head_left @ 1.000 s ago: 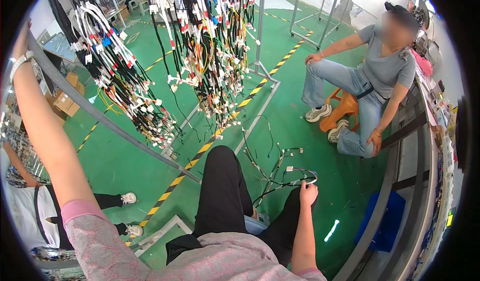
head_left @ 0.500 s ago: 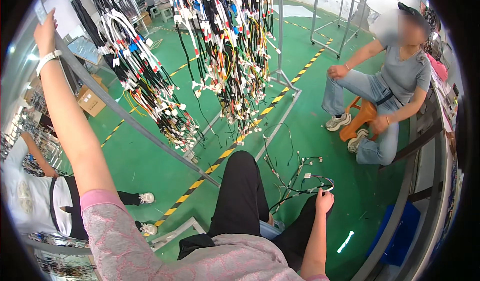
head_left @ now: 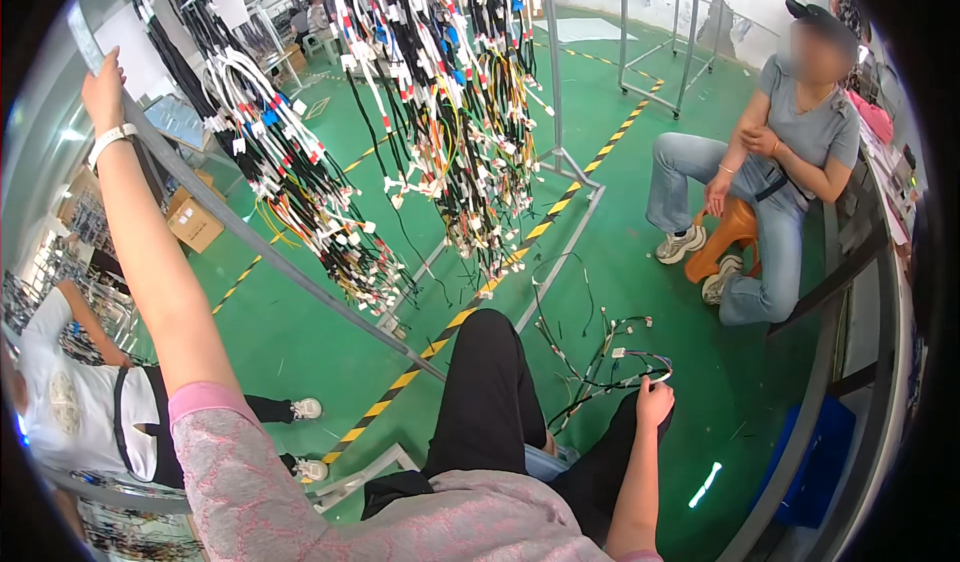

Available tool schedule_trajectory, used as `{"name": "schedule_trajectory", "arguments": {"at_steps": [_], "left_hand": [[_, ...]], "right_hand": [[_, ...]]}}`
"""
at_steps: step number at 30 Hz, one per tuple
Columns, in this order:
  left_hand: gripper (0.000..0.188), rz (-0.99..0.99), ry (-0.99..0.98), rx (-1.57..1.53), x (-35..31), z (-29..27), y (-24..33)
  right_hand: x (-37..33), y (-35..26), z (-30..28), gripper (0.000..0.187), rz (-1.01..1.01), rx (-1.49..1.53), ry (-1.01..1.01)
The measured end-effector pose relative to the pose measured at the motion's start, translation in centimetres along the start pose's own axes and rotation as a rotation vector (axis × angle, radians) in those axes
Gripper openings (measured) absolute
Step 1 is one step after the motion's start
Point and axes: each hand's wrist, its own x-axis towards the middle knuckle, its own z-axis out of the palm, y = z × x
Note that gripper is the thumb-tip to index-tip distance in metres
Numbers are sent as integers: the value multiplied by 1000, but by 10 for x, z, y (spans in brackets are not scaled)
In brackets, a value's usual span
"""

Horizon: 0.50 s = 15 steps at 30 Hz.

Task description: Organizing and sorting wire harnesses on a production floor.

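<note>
My left hand [head_left: 103,90] is raised at the far upper left, its fingers closed round the grey metal post [head_left: 225,217] of a rack. Low on the right, beside my bent knee, my right hand [head_left: 656,404] is closed on a wire harness [head_left: 592,387]. Thin black wires with white connectors spread out leftward and upward from that hand, over the green floor. In front of me, thick bundles of wire harnesses [head_left: 440,112] hang from above, black and white with red, blue and yellow parts. Another hanging bundle [head_left: 270,127] is nearer the post.
A person in a grey shirt [head_left: 812,132] sits on an orange stool [head_left: 735,242] at the right. Someone in a white shirt [head_left: 75,392] stands at the left. Yellow-black tape [head_left: 455,324] crosses the floor by the rack's foot [head_left: 570,237]. A blue bin [head_left: 815,462] stands lower right.
The seated person has drawn one hand from the knee to the other arm. My hands keep their holds; the whole view has shifted slightly.
</note>
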Motion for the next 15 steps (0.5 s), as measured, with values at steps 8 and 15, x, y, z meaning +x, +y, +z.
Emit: {"name": "schedule_trajectory", "arguments": {"at_steps": [8, 15], "left_hand": [[38, -12, -8, 1, -1, 0, -2], [44, -12, -11, 45, -2, -2, 1]], "right_hand": [[-2, 5, -1, 35, -18, 24, 36], [-4, -5, -7, 35, 22, 37, -15]]}}
